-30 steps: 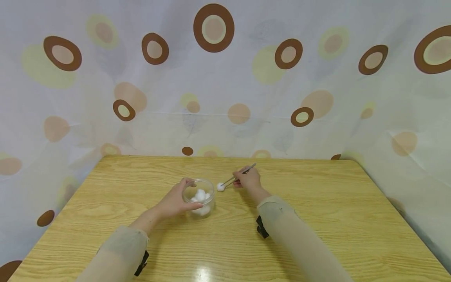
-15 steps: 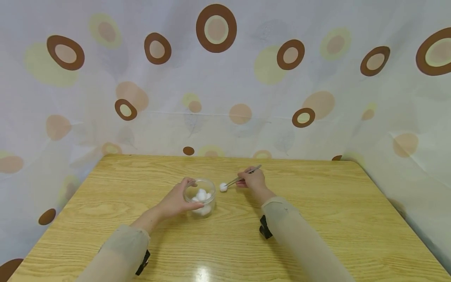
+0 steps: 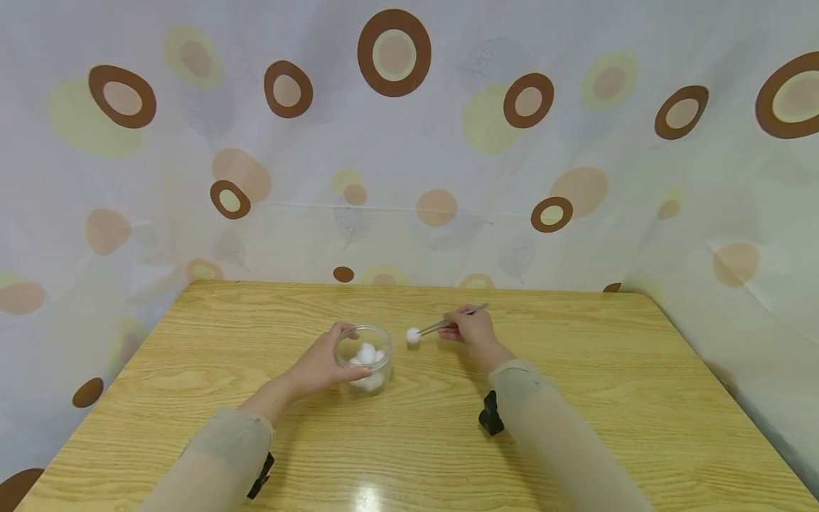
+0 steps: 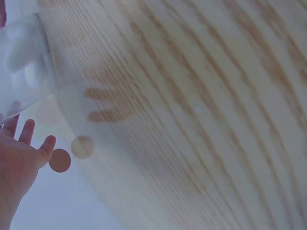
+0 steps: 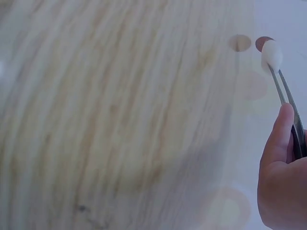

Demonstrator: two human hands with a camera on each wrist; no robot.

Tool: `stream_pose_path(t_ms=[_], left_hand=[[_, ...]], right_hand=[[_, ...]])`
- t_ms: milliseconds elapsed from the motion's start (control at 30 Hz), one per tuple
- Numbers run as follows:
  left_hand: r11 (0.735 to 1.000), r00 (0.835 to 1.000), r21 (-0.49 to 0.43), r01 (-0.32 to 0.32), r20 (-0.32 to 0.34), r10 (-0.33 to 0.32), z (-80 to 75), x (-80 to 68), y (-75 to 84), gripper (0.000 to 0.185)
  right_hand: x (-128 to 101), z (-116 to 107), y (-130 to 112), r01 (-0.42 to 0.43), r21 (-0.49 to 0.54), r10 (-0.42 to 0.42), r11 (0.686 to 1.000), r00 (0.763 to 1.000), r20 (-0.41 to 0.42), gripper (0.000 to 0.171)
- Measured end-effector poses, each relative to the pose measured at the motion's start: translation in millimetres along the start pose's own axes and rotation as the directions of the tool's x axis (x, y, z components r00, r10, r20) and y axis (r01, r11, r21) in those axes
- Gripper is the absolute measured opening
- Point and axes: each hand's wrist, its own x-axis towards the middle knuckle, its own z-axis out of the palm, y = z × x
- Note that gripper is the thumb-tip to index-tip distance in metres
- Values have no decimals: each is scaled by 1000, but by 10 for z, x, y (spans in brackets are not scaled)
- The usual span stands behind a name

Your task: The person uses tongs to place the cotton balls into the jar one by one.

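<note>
My left hand (image 3: 316, 366) grips a clear round jar (image 3: 381, 369) from its left side, thumb across the front and fingers at the back of the rim. Several white cotton balls (image 3: 367, 353) lie inside the jar. To the right, my right hand (image 3: 472, 328) pinches metal tweezers (image 3: 435, 327), whose tips point left and hold one cotton ball (image 3: 413, 336). That ball is outside the jar, a short way right of its rim. In the right wrist view the tweezer tips close on the cotton ball (image 5: 271, 55). The left wrist view shows part of the jar wall (image 4: 29, 72) and fingers beside it.
Both hands work over a wood-grain table (image 3: 576, 370). Behind it hangs a white sheet (image 3: 435, 163) patterned with brown and pale circles. A dark clip-like wrist mount (image 3: 490, 414) sits under the right sleeve, another mount (image 3: 261, 476) under the left.
My right hand, with the tweezers and the cotton ball, has moved to the right, away from the jar. My left hand and the jar have stayed nearly still.
</note>
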Motion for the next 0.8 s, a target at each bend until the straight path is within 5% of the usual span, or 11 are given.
stream_pose_path(t_ms=[200,800], left_hand=[[1000,1000,4,-6,-5,6,33,53,18,87],[1000,1000,-11,-15,4,15,158,172,115,82]], right_hand=[[-62,-74,-117,-6,34,6,999,1000,20,2],[-77,-442,-433,-58,214,55,975,998,16,15]])
